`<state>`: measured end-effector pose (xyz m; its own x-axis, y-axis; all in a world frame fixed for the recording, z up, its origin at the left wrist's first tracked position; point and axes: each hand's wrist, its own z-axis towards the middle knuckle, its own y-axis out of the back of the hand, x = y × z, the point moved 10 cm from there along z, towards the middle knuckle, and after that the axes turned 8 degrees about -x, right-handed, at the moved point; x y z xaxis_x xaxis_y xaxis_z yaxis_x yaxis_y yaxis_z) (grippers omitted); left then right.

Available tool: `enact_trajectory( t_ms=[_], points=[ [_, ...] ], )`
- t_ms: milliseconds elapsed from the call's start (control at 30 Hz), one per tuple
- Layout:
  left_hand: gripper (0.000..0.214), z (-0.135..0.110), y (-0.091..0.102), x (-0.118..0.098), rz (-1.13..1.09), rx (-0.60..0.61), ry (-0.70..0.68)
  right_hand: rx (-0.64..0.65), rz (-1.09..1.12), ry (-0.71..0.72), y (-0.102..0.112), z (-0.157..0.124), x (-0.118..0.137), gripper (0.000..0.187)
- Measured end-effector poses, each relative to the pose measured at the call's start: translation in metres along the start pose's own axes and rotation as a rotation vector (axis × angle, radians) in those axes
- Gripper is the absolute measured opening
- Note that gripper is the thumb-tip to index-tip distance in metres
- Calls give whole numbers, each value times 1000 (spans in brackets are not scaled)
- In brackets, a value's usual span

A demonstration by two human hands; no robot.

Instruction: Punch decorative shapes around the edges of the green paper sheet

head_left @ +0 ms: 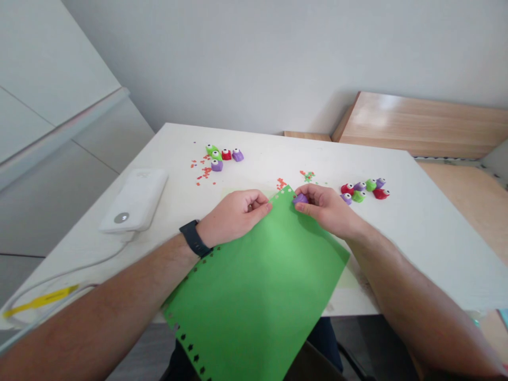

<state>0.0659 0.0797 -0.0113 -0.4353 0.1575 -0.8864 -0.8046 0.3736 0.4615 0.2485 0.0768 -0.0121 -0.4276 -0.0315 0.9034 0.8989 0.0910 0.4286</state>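
A sheet of green paper [262,286] hangs partly over the table's front edge, with star-shaped holes along its left edges and near its top corner. My left hand [242,214] pinches the upper left edge between thumb and fingers; a dark watch band circles that wrist. My right hand [325,207] is closed around a small purple craft punch [300,199], which sits at the paper's edge just right of the top corner. Part of the punch is hidden by my fingers.
Several small punches [226,154] stand at the back left, and more [371,185] at the right. Orange paper bits [206,172] and green bits [309,177] lie scattered. A white power bank [137,198] with a cable lies left, near a yellow strip [42,300].
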Motion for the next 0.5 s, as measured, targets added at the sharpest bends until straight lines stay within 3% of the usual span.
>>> enact_trajectory(
  t_ms=[500],
  points=[
    [36, 1, 4, -1, 49, -30, -20, 34, 69, 12, 1, -2, -4, 33]
  ],
)
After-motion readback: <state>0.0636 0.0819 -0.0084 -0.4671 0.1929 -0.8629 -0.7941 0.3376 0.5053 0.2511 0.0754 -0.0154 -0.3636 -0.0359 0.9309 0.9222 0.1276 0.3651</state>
